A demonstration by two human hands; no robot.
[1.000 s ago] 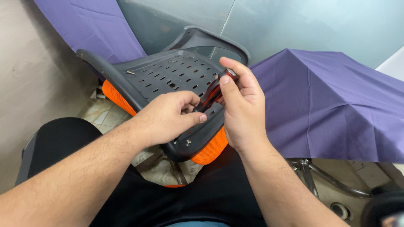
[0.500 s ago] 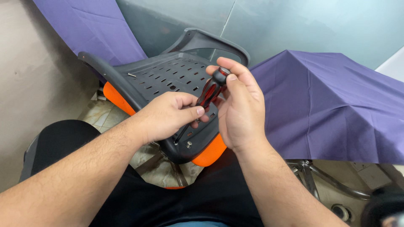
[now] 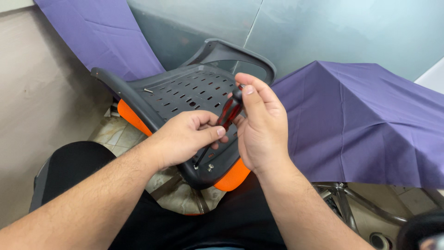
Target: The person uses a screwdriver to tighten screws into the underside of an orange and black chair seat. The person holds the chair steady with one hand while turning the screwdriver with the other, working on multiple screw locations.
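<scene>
Resting on person's lap: upturned chair seat [image 3: 185, 92], dark grey perforated shell, orange cushion beneath, near edge toward body. Purple cloth [image 3: 360, 120] to right. Right hand [image 3: 261, 127] closed round red-and-black screwdriver [image 3: 222, 121] handle. Left hand [image 3: 187, 139] pinching shaft lower down. Tool's long axis slants from upper right down to lower left. Tip apparently meets screw [image 3: 196, 166] at seat's near edge, just below left hand; contact partly hidden.
</scene>
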